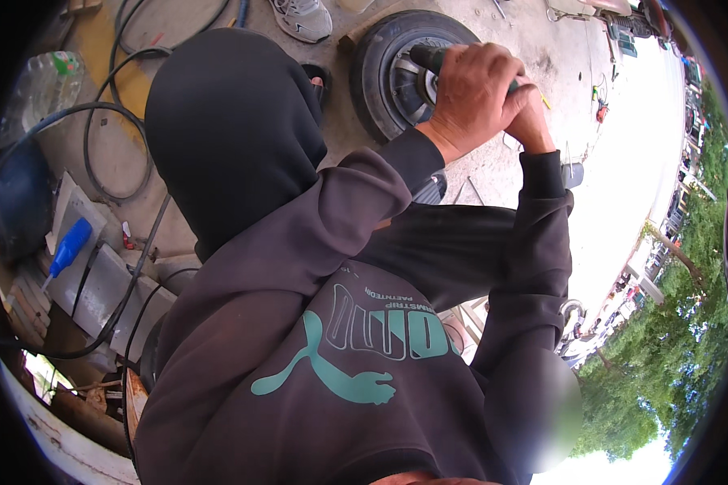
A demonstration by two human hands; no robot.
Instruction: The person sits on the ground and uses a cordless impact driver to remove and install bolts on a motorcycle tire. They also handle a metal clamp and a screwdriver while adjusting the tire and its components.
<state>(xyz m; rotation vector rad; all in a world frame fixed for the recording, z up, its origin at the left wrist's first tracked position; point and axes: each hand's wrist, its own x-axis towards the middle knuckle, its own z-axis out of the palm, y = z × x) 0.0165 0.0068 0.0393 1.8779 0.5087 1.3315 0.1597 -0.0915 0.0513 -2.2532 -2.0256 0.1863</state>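
Note:
My left hand (471, 93) is closed round a dark, thick cylindrical tool (429, 58) with a rounded end; its exact kind does not show. Just right of it, my right hand (529, 117) is closed too, with a bit of dark green showing between the hands. Its fingers are partly hidden behind the left hand. The tool's rounded end is over a wheel with a black tyre (366, 90) and grey metal rim (403, 74), lying on the ground. Whether the tool touches the rim I cannot tell.
My bent left knee (230, 137) is left of the wheel. Black hoses (89, 162) loop over the ground at left. Beyond lie a clear plastic bottle (44, 93) and a blue-handled screwdriver (71, 245) among scrap pieces. A grey shoe (303, 18) stands at the top.

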